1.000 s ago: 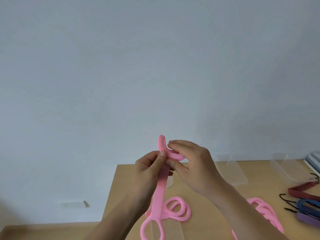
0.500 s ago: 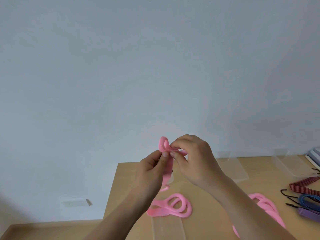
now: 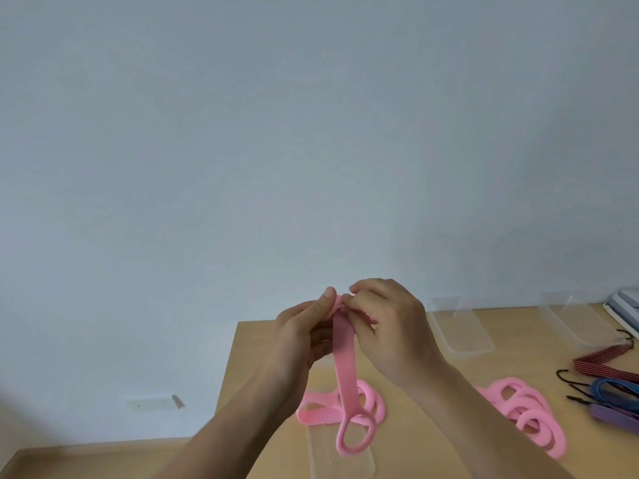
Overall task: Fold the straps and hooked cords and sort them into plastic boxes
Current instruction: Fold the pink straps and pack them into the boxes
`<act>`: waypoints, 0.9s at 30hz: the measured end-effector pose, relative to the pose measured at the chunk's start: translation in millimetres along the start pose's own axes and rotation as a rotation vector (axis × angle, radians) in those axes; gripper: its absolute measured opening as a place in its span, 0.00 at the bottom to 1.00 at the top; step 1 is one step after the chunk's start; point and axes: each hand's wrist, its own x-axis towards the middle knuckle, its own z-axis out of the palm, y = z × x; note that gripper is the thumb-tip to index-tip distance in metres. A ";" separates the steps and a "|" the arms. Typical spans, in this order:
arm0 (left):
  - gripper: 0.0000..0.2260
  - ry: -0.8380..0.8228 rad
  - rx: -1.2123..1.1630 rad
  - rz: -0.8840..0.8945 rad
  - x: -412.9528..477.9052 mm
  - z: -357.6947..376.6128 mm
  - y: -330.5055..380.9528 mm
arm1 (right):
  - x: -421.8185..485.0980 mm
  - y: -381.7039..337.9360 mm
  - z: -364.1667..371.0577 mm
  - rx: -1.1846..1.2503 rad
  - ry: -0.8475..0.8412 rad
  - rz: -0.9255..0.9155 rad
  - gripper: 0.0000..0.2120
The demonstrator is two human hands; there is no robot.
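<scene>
Left hand (image 3: 304, 326) and right hand (image 3: 387, 326) both pinch the top of the pink strap (image 3: 345, 368), raised above the table (image 3: 262, 375). It dangles toward six o'clock, loop lowest; more pink straps (image 3: 529, 413) lie at four o'clock.

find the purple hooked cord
Head view, far right on the table: the purple cord lies just nearer than the blue cord, right of the pink straps.

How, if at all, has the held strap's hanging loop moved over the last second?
Yes. The strap's loop swung right and slightly up, now overlapping the pile on the table.
</scene>
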 end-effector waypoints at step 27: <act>0.12 0.098 -0.025 -0.140 -3.8 -7.0 -13.1 | 12.4 -1.8 4.8 0.160 -0.090 0.154 0.06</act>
